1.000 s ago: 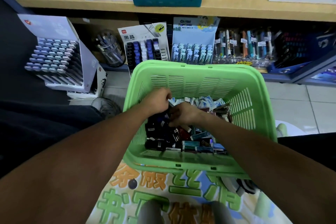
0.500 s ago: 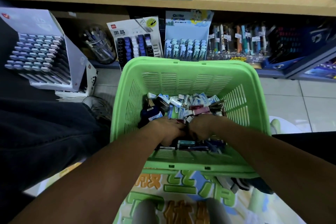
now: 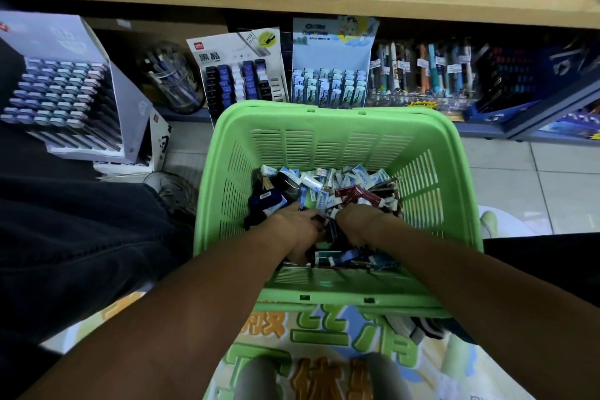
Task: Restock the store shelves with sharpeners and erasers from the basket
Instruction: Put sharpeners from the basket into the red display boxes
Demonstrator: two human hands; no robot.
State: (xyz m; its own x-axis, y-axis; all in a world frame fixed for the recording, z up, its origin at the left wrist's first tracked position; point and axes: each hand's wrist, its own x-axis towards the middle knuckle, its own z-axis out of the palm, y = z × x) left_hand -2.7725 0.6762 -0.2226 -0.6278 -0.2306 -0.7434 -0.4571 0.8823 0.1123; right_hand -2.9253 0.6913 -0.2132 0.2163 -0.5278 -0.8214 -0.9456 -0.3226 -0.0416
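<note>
Both of your hands are down inside the green basket (image 3: 337, 120), buried in the heap of small packets near its near wall. Your left hand (image 3: 297, 230) lies knuckles up with the fingers curled down into the dark packets; what exactly it grips is hidden under the hand, so you cannot tell whether it has closed on one item or is only digging. Your right hand (image 3: 358, 226) sits just beside it, nearly touching, fingers likewise bent down into the pile, and its hold is just as hidden.

The stock itself, the erasers and sharpeners (image 3: 324, 185), fills the basket floor: white-and-blue wrapped pieces toward the far wall, dark blue and black boxes at the far left corner, a few dark red ones toward the right wall.

Beyond the basket's far rim stands the lower shelf (image 3: 422, 14), carrying a display card of black and blue items (image 3: 240, 75), a light blue display box (image 3: 331, 75) beside it, and a row of pens (image 3: 422, 71) further right. A tiered grey display (image 3: 61, 91) stands at the left on the floor.
</note>
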